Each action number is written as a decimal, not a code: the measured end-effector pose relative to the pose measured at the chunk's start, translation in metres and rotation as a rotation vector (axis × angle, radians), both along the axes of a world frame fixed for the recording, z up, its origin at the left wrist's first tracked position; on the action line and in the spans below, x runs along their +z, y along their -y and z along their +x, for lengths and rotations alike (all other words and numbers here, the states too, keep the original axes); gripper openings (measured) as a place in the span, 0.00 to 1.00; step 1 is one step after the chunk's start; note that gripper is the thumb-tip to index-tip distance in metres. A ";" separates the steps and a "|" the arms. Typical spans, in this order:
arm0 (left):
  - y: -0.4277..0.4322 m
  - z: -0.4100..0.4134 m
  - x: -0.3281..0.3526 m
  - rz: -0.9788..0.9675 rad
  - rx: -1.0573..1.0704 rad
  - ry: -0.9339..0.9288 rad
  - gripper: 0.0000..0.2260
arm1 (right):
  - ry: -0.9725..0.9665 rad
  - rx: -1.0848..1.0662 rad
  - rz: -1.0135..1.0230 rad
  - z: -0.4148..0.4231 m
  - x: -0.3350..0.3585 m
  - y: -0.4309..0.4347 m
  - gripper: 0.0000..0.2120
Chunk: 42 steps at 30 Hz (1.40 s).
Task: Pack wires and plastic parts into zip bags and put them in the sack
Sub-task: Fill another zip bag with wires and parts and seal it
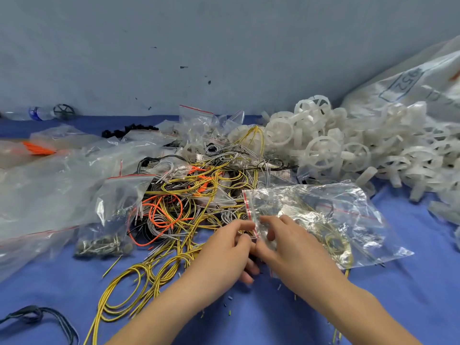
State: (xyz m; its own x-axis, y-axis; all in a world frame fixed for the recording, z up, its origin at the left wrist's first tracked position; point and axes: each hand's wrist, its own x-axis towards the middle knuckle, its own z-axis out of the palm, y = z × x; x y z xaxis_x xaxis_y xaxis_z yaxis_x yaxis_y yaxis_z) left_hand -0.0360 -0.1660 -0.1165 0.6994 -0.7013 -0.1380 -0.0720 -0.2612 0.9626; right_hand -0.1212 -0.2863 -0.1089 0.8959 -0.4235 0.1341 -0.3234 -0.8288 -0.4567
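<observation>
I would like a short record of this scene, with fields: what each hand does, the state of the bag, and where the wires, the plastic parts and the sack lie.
left hand: pinches the red-striped mouth of the zip bag
right hand: pinches the same mouth, beside the left hand
zip bag: clear, lies on the blue cloth, yellow wires inside
loose wires: tangled pile, yellow, orange and grey, left of the zip bag
plastic parts: white wheel shapes heaped behind the zip bag
sack: far right, behind the plastic parts
</observation>
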 end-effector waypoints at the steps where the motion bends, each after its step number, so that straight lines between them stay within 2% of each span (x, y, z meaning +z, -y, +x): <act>1: 0.000 0.000 0.000 -0.008 0.002 -0.011 0.14 | -0.006 -0.010 -0.007 0.000 0.000 0.001 0.18; 6: 0.000 -0.002 0.002 -0.016 0.003 -0.031 0.14 | -0.004 -0.033 0.004 0.001 -0.001 0.005 0.14; 14: 0.000 -0.004 0.003 -0.029 -0.049 -0.004 0.12 | 0.118 -0.130 0.308 0.001 0.003 0.010 0.08; 19: 0.003 -0.007 0.001 0.010 -0.043 0.089 0.10 | 0.195 -0.189 0.369 -0.002 0.005 0.010 0.06; 21: 0.004 -0.009 0.003 -0.002 -0.066 0.164 0.09 | 0.212 -0.183 0.377 -0.003 0.006 0.008 0.06; 26: 0.011 -0.012 0.006 0.026 -0.095 0.643 0.06 | 0.262 -0.196 0.369 -0.004 0.011 0.002 0.15; 30: 0.014 -0.016 0.009 -0.022 -0.122 0.729 0.05 | 0.334 -0.214 0.336 -0.004 0.019 0.006 0.09; 32: 0.014 -0.017 0.006 -0.034 -0.138 0.737 0.04 | 0.331 -0.240 0.249 -0.005 0.020 0.008 0.06; 34: 0.015 -0.019 0.002 -0.042 -0.129 0.694 0.07 | 0.309 -0.265 0.169 -0.008 0.020 0.009 0.04; 35: 0.015 -0.019 -0.001 -0.044 -0.106 0.615 0.09 | 0.309 -0.279 0.141 -0.009 0.020 0.010 0.04; 39: 0.017 -0.014 0.002 -0.047 0.008 0.017 0.13 | 0.453 -0.371 0.050 -0.014 0.026 0.012 0.02; 42: 0.019 -0.012 0.005 -0.069 -0.004 -0.128 0.11 | 0.521 -0.395 0.005 -0.017 0.030 0.008 0.03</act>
State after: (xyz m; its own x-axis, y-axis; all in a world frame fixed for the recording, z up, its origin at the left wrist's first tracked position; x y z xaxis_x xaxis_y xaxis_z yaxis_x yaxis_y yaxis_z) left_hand -0.0484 -0.1849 -0.1119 0.6760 -0.7151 -0.1775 0.0518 -0.1942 0.9796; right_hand -0.1380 -0.2943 -0.0784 0.4907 -0.7093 0.5061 -0.3381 -0.6903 -0.6397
